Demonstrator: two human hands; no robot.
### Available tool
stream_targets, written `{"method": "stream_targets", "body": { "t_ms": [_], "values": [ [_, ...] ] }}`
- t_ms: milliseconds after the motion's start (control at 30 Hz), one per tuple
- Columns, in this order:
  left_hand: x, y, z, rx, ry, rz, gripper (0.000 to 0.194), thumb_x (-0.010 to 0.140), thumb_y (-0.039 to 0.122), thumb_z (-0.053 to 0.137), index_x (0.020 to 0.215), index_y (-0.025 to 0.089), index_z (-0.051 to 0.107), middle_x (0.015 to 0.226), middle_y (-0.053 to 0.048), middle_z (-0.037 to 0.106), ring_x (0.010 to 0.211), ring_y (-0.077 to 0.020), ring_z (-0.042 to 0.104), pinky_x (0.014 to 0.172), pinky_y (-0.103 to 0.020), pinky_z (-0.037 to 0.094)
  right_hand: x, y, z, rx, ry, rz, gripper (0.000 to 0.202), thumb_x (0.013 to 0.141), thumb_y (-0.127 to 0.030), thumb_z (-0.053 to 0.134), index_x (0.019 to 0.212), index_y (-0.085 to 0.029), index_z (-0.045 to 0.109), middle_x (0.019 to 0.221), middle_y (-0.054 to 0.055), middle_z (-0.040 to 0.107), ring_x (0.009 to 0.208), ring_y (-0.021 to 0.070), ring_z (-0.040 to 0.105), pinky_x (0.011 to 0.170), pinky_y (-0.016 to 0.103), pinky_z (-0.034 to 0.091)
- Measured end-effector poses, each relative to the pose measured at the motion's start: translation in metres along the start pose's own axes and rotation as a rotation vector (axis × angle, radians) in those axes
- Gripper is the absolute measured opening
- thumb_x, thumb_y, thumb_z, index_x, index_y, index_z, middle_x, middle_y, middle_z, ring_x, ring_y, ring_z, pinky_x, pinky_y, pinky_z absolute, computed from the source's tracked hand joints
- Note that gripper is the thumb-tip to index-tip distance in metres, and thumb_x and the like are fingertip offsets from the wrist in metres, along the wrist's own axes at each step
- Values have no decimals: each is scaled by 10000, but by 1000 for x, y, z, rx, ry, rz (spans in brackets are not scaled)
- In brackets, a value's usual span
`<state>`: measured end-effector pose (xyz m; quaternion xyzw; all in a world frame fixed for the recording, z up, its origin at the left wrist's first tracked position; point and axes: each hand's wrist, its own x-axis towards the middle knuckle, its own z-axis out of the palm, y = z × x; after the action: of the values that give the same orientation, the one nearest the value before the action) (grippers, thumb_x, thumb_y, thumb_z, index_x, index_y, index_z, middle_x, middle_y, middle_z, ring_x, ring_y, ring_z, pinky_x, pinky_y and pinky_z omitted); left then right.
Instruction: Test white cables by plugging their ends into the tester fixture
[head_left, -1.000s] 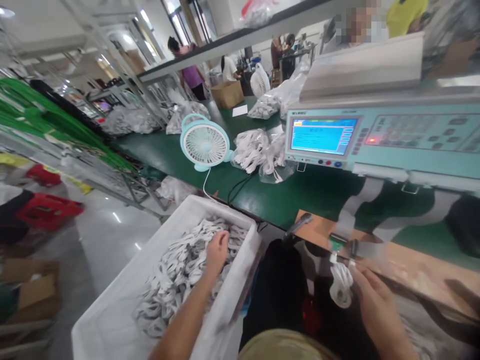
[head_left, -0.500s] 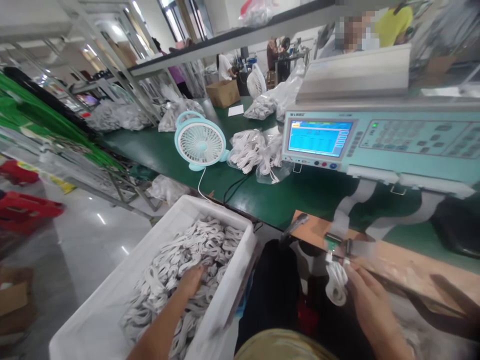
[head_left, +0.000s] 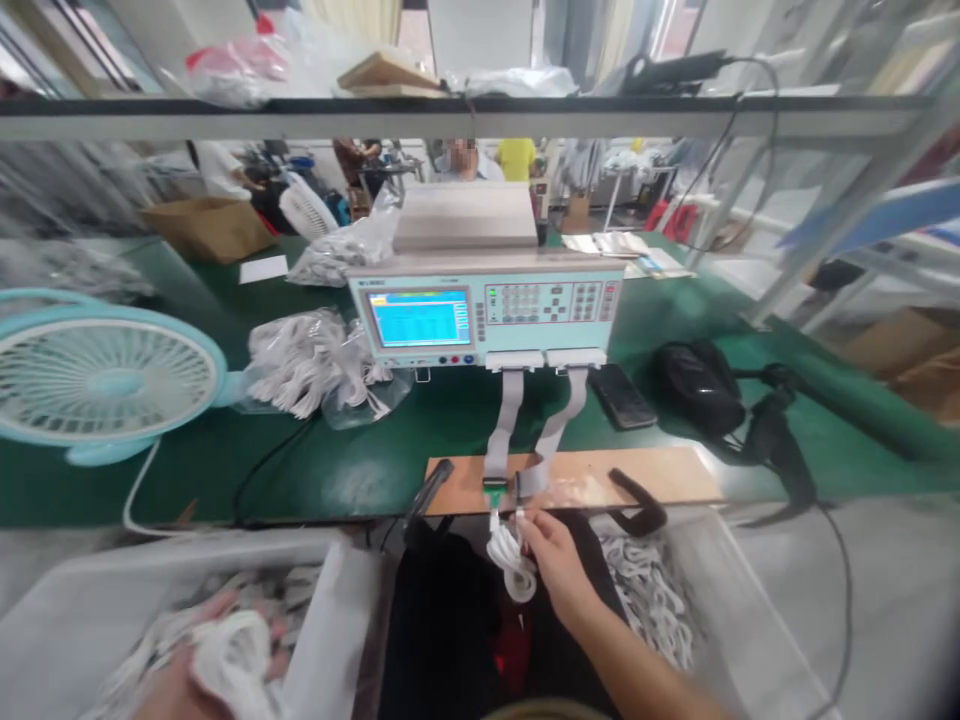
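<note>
Pinching the end of a white cable coil (head_left: 505, 553) that hangs at its nine o'clock, the right hand (head_left: 556, 560) is near a green board (head_left: 494, 496) at ten, while the left hand (head_left: 180, 672), toward eight, grips a second coil (head_left: 234, 650) over a white bin (head_left: 328, 600), and a pale-blue instrument (head_left: 487, 312) stands beyond at twelve.

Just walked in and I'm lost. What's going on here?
At a green bench, a person's right hand pinches one end of a coiled white cable beside a green connector. Grey ribbons run up to an instrument with its screen lit. The left hand holds another white coil at a white bin.
</note>
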<state>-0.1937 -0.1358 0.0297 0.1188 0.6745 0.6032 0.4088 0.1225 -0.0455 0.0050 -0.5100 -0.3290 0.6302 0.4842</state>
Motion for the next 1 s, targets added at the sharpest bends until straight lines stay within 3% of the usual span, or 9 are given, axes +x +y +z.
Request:
{"method": "stream_targets", "body": {
  "t_ms": [67,167,300,500,667,767,867,933,1000],
  "values": [
    [-26,-11,61,-95,-234,-99,458,469,382,773,875,293,580,421,78,496,357,-120,449,346,-229,369,0,1,0,-2,0,-19,311,690,-461,643,626,-167,566,507,-54,435,479,95,352,460,222,254],
    [-55,-39,138,-15,-560,-198,319,606,389,746,824,200,609,470,70,487,392,-71,427,369,-177,334,0,3,0,-24,-4,-61,301,700,-445,615,602,-171,537,496,-55,431,482,98,346,477,229,259],
    [-59,-58,186,135,-606,-127,344,662,486,677,651,159,571,485,56,487,405,-73,434,379,-184,371,1,4,1,-28,-8,-99,305,710,-436,593,576,-181,491,499,-56,422,482,99,337,489,236,266],
    [-55,-61,193,181,-591,-78,317,663,459,677,671,153,597,480,62,468,407,-72,398,370,-175,334,1,9,5,-26,17,-113,285,728,-417,566,590,-192,458,517,-63,396,499,103,325,493,235,270],
    [-78,-70,193,125,-622,-39,265,678,338,701,575,138,560,531,52,490,509,-69,450,483,-163,375,-15,11,2,-44,-35,-103,246,734,-370,549,602,-198,431,557,-61,396,529,108,350,519,234,304],
    [-93,-73,186,20,-728,-199,244,734,396,653,729,155,615,621,41,512,512,-74,468,472,-182,392,-30,0,-36,-162,-107,-80,187,754,-317,499,617,-204,437,537,-63,392,503,110,352,494,231,293],
    [-98,-75,178,-169,-741,-374,307,771,465,586,925,201,619,741,25,518,513,-85,478,416,-203,400,-41,-21,-96,-567,-125,-110,139,752,-231,486,617,-204,487,535,-42,432,513,129,403,497,242,297],
    [-100,-76,176,-228,-758,-418,310,775,459,583,946,203,617,761,17,500,542,-96,481,394,-203,407,-45,-34,-128,-946,22,-241,95,731,-218,541,638,-200,556,596,-4,496,568,158,455,545,270,328],
    [-104,-78,177,-225,-788,-430,308,772,447,594,961,204,614,748,16,485,530,-93,462,376,-201,409,-49,-40,-137,-1169,102,-391,84,757,-223,554,769,-205,635,742,54,566,674,200,514,615,306,371]
  ]
}}
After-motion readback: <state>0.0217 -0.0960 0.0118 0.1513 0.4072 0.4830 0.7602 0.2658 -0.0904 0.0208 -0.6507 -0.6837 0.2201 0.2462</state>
